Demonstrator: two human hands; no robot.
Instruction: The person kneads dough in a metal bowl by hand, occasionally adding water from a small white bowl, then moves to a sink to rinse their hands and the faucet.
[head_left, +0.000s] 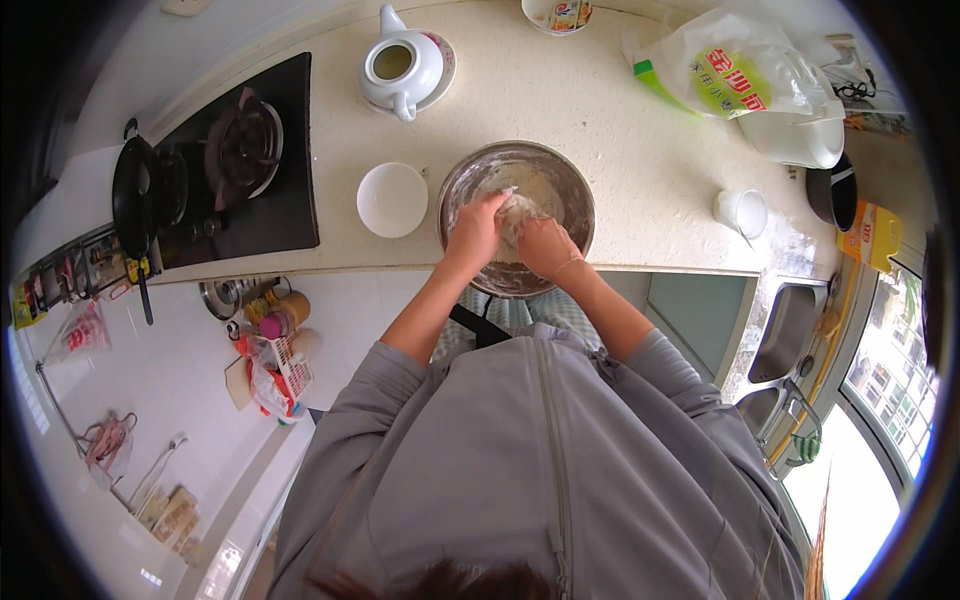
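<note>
A metal mixing bowl (577, 187), its inner wall smeared with flour, sits at the counter's front edge and juts a little past it. Both hands are inside. My left hand (478, 223) grips the left side of a rough lump of dough (516, 214). From the right, my right hand (546, 244) presses on the same dough with its fingers curled in. The fingertips are partly hidden by the dough. A white bowl (392, 200) stands just left of the metal bowl.
A white teapot (401, 67) without its lid stands on a plate behind. A black gas hob (247, 165) is at left. At right are a plastic flour bag (731, 67), a clear cup (741, 214) and a sink (784, 330).
</note>
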